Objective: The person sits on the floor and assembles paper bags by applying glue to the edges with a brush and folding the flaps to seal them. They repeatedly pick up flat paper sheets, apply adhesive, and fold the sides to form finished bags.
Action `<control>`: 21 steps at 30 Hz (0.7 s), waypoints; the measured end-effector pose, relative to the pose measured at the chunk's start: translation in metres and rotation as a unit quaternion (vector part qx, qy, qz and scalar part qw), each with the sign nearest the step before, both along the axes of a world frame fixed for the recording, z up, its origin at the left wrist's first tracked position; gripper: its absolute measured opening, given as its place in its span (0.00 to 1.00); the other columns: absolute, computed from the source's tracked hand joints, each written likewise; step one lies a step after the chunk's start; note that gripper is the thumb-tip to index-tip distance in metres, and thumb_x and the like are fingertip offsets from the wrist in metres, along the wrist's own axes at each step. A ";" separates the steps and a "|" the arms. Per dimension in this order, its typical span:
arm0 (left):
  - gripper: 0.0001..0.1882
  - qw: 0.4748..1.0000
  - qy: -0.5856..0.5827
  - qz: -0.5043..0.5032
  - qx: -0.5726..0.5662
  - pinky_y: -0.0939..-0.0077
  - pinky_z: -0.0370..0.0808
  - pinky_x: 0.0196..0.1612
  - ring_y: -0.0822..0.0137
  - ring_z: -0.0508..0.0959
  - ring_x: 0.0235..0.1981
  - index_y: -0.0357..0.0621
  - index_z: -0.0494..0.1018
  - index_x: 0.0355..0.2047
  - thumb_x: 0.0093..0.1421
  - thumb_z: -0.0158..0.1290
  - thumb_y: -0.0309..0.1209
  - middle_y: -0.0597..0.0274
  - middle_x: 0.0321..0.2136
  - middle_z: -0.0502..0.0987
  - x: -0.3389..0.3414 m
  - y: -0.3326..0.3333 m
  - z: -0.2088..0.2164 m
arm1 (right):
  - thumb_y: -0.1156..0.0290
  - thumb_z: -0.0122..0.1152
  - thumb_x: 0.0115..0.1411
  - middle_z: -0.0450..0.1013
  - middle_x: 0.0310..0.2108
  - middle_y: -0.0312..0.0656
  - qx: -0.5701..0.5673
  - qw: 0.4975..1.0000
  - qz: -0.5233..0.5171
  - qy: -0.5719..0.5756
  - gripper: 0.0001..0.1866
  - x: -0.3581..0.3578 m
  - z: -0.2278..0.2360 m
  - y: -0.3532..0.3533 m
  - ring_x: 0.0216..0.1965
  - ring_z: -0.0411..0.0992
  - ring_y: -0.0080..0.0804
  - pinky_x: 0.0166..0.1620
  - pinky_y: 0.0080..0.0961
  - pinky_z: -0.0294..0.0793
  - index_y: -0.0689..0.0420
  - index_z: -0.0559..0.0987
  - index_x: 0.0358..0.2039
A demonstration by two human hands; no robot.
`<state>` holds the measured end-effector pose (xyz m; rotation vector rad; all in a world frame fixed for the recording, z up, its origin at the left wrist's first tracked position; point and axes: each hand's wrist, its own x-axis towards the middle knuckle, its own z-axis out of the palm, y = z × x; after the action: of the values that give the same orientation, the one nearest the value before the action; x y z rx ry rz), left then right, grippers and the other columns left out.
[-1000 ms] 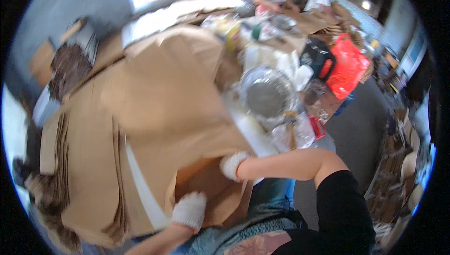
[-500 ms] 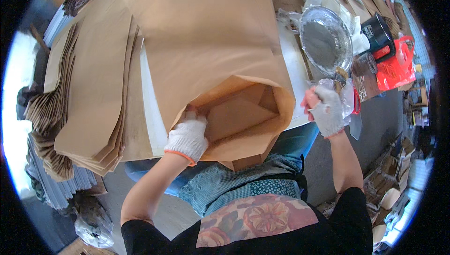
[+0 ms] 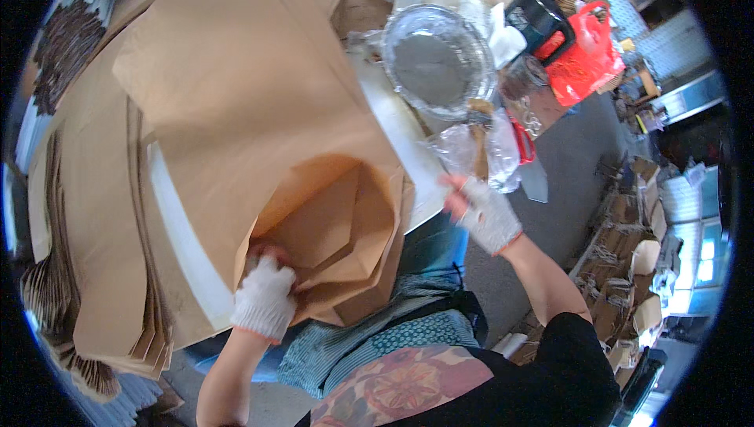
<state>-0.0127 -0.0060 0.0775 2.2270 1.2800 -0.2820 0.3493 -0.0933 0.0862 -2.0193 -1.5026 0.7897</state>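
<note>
A: What sits nearest?
B: The lap, in a teal-patterned apron (image 3: 338,352). Just beyond it is the brown paper bag's (image 3: 251,113) open mouth, which juts past the near edge of the worktop (image 3: 187,301); the rest of the bag lies flat on top.
A: And the left hand (image 3: 265,300)?
B: Gloved, at the mouth's left rim, fingers bent inside. I can't tell if they pinch the paper.
A: The right hand (image 3: 488,215)?
B: Also gloved, apart from the bag, off the worktop's right-hand edge. Its fingers are loosely spread and empty, with open floor (image 3: 514,262) to its right.
A: Any room beside the bag?
B: On its left, a narrow white strip, then a stack of brown paper (image 3: 98,215). On its right, a bare white band runs up to the bowl (image 3: 437,65) of grey paste.
A: And farther along?
B: A brush (image 3: 480,148) points its handle towards the right hand, its head at the bowl's rim. Past that, a black mug (image 3: 538,22) stands beside a red plastic bag (image 3: 585,58) at the worktop's edge.
</note>
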 end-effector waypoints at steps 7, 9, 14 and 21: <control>0.07 1.000 0.009 0.008 -0.009 0.54 0.78 0.47 0.48 0.75 0.49 0.44 0.79 0.28 0.46 0.57 0.24 0.57 0.49 0.72 0.012 -0.003 0.011 | 0.73 0.61 0.51 0.69 0.35 0.36 0.181 0.785 0.155 -0.572 0.29 0.085 0.024 0.031 0.40 0.71 0.36 0.44 0.31 0.73 0.40 0.76 0.55; 0.08 1.000 -0.009 0.017 -0.001 0.53 0.78 0.44 0.46 0.77 0.45 0.44 0.79 0.29 0.45 0.57 0.25 0.53 0.46 0.73 0.015 -0.002 0.010 | 0.72 0.61 0.51 0.68 0.35 0.36 0.179 0.776 0.224 -0.562 0.27 0.101 0.018 0.041 0.39 0.71 0.35 0.44 0.30 0.73 0.40 0.77 0.54; 0.11 0.999 0.003 0.031 0.036 0.48 0.77 0.40 0.43 0.78 0.38 0.44 0.79 0.31 0.43 0.59 0.27 0.45 0.39 0.75 0.014 -0.003 0.005 | 0.70 0.67 0.50 0.73 0.34 0.36 0.288 0.862 0.161 -0.385 0.16 0.106 0.042 0.082 0.38 0.73 0.38 0.43 0.32 0.73 0.49 0.81 0.42; 0.20 0.995 0.030 0.038 0.091 0.54 0.77 0.46 0.49 0.74 0.48 0.40 0.74 0.36 0.39 0.64 0.26 0.54 0.49 0.70 0.021 -0.010 0.014 | 0.62 0.67 0.57 0.78 0.23 0.39 0.230 0.968 -0.084 -0.051 0.12 0.115 0.002 0.134 0.29 0.77 0.27 0.35 0.25 0.74 0.59 0.80 0.31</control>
<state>0.0084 -0.0160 0.0920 2.3289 1.4724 -0.2122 0.4647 0.0410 0.0882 -1.8199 -1.3893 0.2395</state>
